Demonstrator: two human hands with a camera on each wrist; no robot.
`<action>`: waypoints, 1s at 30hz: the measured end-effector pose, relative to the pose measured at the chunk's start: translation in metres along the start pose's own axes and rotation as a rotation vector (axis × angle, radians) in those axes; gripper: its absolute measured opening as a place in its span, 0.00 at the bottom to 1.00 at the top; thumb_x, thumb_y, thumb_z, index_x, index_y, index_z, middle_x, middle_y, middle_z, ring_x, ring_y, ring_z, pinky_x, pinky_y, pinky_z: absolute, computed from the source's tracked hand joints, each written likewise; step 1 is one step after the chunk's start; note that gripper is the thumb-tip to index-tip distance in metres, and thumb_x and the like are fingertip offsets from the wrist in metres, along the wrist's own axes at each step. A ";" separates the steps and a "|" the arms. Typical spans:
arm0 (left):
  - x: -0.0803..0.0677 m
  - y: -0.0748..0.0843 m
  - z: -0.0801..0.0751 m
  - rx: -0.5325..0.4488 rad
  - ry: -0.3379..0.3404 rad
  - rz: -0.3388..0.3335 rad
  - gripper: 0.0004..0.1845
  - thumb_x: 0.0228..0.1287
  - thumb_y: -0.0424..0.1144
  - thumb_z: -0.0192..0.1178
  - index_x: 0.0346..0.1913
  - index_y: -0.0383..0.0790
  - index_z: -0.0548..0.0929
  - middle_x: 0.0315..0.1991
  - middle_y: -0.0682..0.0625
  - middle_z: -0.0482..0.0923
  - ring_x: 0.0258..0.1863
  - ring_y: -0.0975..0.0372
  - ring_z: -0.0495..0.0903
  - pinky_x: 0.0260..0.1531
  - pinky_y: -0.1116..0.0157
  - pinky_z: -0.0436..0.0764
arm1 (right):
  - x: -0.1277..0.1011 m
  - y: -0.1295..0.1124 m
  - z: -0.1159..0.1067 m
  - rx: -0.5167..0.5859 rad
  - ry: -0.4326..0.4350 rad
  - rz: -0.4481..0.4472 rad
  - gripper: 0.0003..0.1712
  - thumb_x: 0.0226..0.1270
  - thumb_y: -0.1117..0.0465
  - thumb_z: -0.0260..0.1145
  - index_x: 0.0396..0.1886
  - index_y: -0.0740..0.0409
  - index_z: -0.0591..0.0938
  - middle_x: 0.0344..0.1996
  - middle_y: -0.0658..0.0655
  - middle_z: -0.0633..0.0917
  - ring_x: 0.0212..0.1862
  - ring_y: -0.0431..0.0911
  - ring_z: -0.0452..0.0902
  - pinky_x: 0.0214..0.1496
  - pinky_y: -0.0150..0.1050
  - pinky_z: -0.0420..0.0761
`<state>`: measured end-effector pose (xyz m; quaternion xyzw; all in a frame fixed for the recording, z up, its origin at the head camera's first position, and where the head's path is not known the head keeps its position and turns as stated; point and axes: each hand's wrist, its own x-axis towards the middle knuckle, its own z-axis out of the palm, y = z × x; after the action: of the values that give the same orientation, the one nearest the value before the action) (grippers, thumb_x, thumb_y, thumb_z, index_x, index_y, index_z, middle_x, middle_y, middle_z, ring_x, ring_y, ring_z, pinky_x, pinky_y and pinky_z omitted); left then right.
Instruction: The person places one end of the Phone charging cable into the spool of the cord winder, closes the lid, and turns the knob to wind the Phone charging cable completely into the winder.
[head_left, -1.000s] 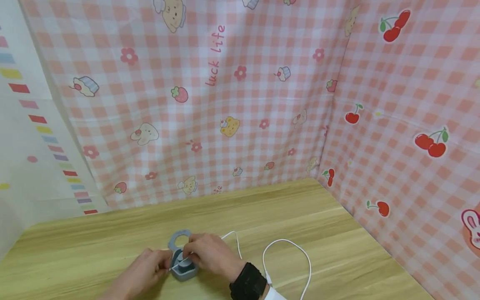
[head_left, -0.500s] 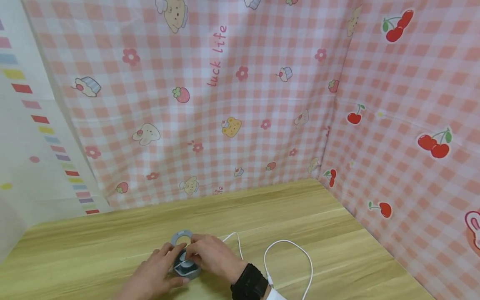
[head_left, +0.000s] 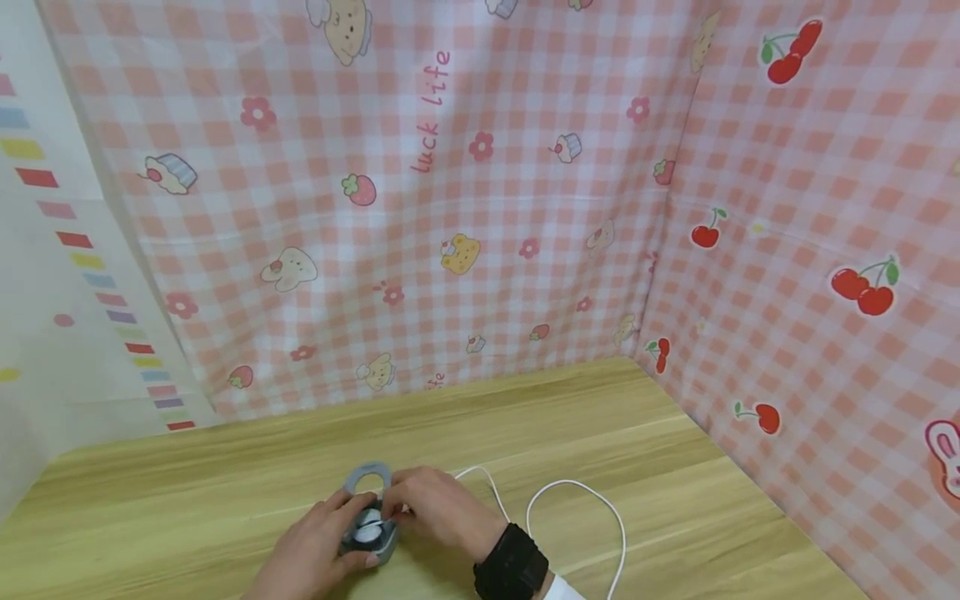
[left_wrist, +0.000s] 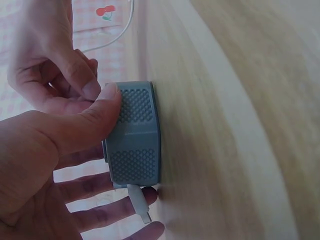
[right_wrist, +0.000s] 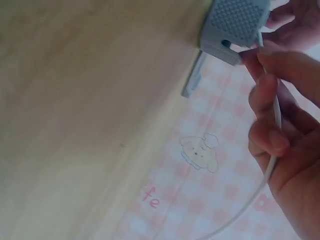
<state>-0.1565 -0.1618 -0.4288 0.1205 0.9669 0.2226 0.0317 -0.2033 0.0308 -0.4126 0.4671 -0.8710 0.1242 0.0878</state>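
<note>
A grey-blue cable winder [head_left: 369,531] with a ring [head_left: 367,469] at its far end stands on the table. In the left wrist view its textured side [left_wrist: 134,135] faces me, and a white plug [left_wrist: 138,202] sticks out at one end. My left hand [head_left: 311,542] holds the winder by its sides, thumb on the near side, other fingers partly hidden. On the right of the winder, my right hand [head_left: 438,507] pinches a white cable [right_wrist: 274,160] close to the winder's edge. Part of the cable lies in the winder.
More white cable [head_left: 621,533] loops over the wooden table [head_left: 225,492] to the right, partly behind the right wrist. A black watch [head_left: 512,565] is on that wrist. Checked cloth walls [head_left: 510,200] stand at the back and right.
My left hand has let go of the white cable's end and taken hold of the winder. My right hand, with the cable, has shifted slightly right across the winder.
</note>
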 end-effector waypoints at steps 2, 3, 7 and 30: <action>0.000 -0.001 0.000 -0.012 -0.001 -0.006 0.37 0.45 0.54 0.73 0.61 0.46 0.76 0.62 0.40 0.73 0.58 0.44 0.74 0.49 0.43 0.77 | 0.000 0.000 -0.001 0.028 -0.026 -0.002 0.06 0.55 0.62 0.73 0.31 0.45 0.87 0.33 0.40 0.82 0.34 0.28 0.74 0.38 0.17 0.70; 0.000 -0.001 0.000 -0.015 -0.001 -0.009 0.37 0.45 0.54 0.73 0.60 0.46 0.76 0.61 0.40 0.73 0.58 0.44 0.75 0.50 0.43 0.76 | 0.000 -0.001 -0.002 0.034 -0.040 -0.003 0.06 0.56 0.62 0.73 0.31 0.45 0.87 0.32 0.40 0.82 0.34 0.28 0.73 0.38 0.17 0.70; 0.001 0.000 0.001 -0.015 -0.002 -0.018 0.37 0.43 0.54 0.74 0.59 0.46 0.77 0.58 0.42 0.75 0.55 0.45 0.76 0.48 0.45 0.78 | 0.001 -0.005 -0.004 0.036 -0.089 -0.032 0.06 0.56 0.64 0.73 0.29 0.47 0.88 0.30 0.41 0.82 0.32 0.27 0.72 0.36 0.15 0.68; 0.000 -0.006 -0.002 -0.048 0.002 0.073 0.37 0.39 0.50 0.76 0.57 0.46 0.78 0.52 0.47 0.80 0.43 0.58 0.74 0.42 0.54 0.78 | -0.002 0.001 0.012 0.134 0.024 0.064 0.16 0.52 0.70 0.72 0.34 0.52 0.75 0.24 0.44 0.81 0.27 0.28 0.69 0.29 0.15 0.65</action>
<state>-0.1585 -0.1680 -0.4297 0.1548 0.9563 0.2467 0.0252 -0.2036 0.0294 -0.4243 0.4424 -0.8741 0.1905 0.0631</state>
